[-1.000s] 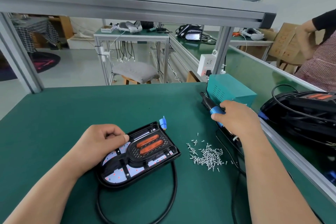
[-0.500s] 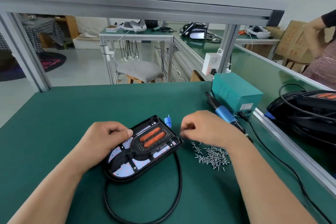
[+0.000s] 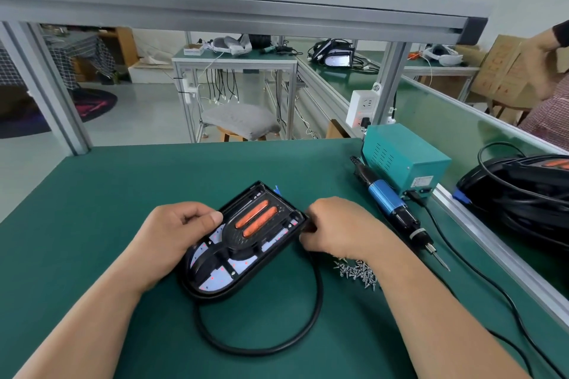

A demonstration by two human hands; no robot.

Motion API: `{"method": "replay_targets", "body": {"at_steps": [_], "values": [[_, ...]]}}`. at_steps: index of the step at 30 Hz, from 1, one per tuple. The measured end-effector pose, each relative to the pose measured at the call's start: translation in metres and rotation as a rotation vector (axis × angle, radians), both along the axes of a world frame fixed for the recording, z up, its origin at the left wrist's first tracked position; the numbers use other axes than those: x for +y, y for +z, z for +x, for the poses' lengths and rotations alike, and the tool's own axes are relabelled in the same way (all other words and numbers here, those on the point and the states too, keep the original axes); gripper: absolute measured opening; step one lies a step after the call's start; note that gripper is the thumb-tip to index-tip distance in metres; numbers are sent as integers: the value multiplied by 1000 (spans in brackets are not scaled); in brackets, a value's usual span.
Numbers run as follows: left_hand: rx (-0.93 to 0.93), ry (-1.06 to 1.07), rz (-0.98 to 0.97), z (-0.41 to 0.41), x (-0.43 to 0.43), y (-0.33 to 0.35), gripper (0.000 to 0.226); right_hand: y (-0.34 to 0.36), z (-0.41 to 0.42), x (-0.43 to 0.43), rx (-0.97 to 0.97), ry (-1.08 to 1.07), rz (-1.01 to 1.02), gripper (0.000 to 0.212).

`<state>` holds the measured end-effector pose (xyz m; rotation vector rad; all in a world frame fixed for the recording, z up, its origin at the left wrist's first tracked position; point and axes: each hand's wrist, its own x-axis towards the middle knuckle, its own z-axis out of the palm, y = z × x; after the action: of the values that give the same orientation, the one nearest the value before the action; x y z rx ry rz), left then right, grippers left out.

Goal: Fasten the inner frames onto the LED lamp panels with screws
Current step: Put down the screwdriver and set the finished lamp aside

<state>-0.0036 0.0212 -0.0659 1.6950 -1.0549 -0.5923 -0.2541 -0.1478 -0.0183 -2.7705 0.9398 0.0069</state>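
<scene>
Since a moment ago the right hand (image 3: pixel 338 226) has left the electric screwdriver (image 3: pixel 397 212) and crossed to the right corner of the LED lamp panel (image 3: pixel 215 280). Nearest the viewer, at 6 o'clock, the panel's black cable (image 3: pixel 261 346) curls in a loop on the green bench mat (image 3: pixel 92 209). Just beyond it, at the centre of the view, the panel lies flat with its black inner frame (image 3: pixel 237 238) seated on top. The left hand (image 3: pixel 178 228) holds the panel at its 9 o'clock edge, fingers curled and thumb pressed on the rim. The right hand's fingers are curled against the 3 o'clock corner. Whether they pinch a screw or only grip the edge cannot be told. A loose pile of small screws (image 3: pixel 357 271) lies at 4 o'clock from the panel, partly under the right wrist. The screwdriver rests on the mat at 2 o'clock, tip toward the viewer, beside a teal power supply box (image 3: pixel 406 157). More lamp panels (image 3: pixel 520 191) are stacked at far right. The step looks like seating or squaring the frame before driving a screw. Next, the right hand would probably need a screw set in a hole, then the screwdriver, while the left keeps the panel from sliding.
</scene>
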Motion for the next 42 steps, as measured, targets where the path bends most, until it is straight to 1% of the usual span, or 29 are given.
{"method": "replay_targets", "body": {"at_steps": [2, 4, 5, 8, 9, 13, 15, 18, 19, 20, 23, 26, 28, 31, 34, 38, 40, 42], "values": [[15, -38, 6, -2, 2, 2, 11, 1, 1, -2, -58, -20, -14, 26], [45, -67, 1, -4, 3, 4, 17, 2, 0, -4, -94, -37, -15, 21], [64, -74, -4, -4, 4, 5, 22, 1, -1, -4, -79, -31, -3, 22], [92, -86, -8, -7, 4, 9, 30, -1, -1, -2, 16, 27, -3, 41], [94, -87, -9, -7, 4, 10, 32, -2, -1, -2, 29, 38, -3, 43], [64, -120, 4, -9, 7, 14, 29, -5, 4, -2, 22, 32, -62, 30], [57, -153, 19, -11, 7, 16, 25, -9, 6, -4, -39, 10, -63, 22], [63, -185, 49, -16, 6, 20, 25, -11, 5, -8, -242, 11, 75, 10], [62, -196, 59, -17, 6, 21, 25, -12, 4, -10, -309, 21, 139, 10], [63, -207, 68, -18, 6, 22, 25, -12, 4, -11, -355, 39, 202, 13], [89, -234, 71, -22, 5, 23, 23, -15, 3, -13, -414, 85, 437, 16], [103, -249, 70, -25, 5, 25, 24, -18, 2, -11, -477, 65, 708, 33], [103, -260, 69, -25, 5, 23, 22, -20, 3, -11, -477, 80, 742, 42], [-26, -182, 22, -24, 2, 19, 26, -22, 3, -16, -466, 118, 733, 48], [-133, -133, -2, -25, 0, 17, 30, -24, 3, -17, -455, 99, 730, 48], [-224, -105, 33, -23, 1, 13, 39, -24, 4, -16, -457, 67, 768, 49], [-267, -104, 88, -21, 2, 13, 45, -23, 4, -15, -520, 56, 819, 55], [-295, -108, 154, -21, 3, 16, 47, -23, 6, -13, -639, 31, 892, 53]]}}
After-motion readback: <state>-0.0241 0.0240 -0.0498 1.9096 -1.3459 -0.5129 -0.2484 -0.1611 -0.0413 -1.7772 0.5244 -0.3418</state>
